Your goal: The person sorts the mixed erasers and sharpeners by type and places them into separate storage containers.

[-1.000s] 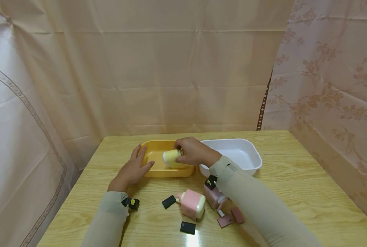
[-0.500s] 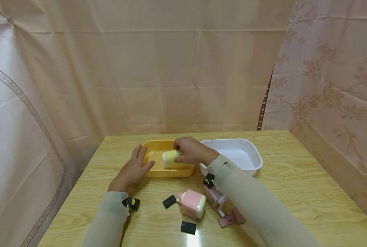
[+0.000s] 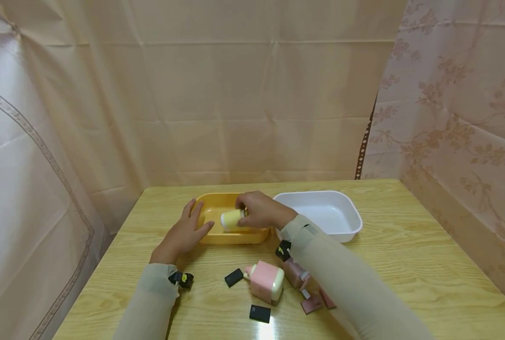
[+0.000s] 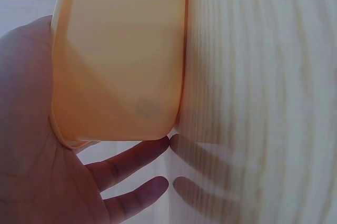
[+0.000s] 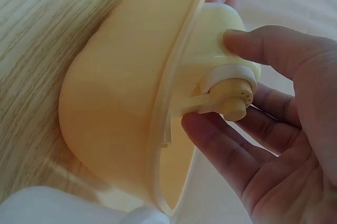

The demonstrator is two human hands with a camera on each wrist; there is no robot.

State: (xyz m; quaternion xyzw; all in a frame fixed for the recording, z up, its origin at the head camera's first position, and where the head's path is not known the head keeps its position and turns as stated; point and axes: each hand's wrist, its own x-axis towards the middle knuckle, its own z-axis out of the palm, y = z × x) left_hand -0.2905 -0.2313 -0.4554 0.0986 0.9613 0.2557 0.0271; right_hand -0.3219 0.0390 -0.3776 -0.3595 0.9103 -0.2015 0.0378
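In the head view my right hand (image 3: 261, 210) grips a yellow hand-crank pencil sharpener (image 3: 232, 220), tipped on its side inside the orange-yellow bin (image 3: 235, 238). The right wrist view shows my thumb on the pale yellow body (image 5: 213, 34) and fingers below it, around the crank end with its white ring (image 5: 229, 76). My left hand (image 3: 182, 235) rests against the bin's left end, fingers spread and fairly straight. Seen from the left wrist, its palm lies at the rim and two fingertips (image 4: 158, 145) reach down outside the wall, near the tabletop.
A white bin (image 3: 329, 217) stands right of the orange-yellow one. Nearer lie a pink sharpener (image 3: 267, 282), a dusky pink one (image 3: 294, 274) partly behind my right sleeve, two small black blocks (image 3: 234, 277) and flat pink pieces (image 3: 311, 304).
My right hand has moved slightly left and down with the yellow pencil sharpener, which sits lower in the bin. The left hand has stayed in place.
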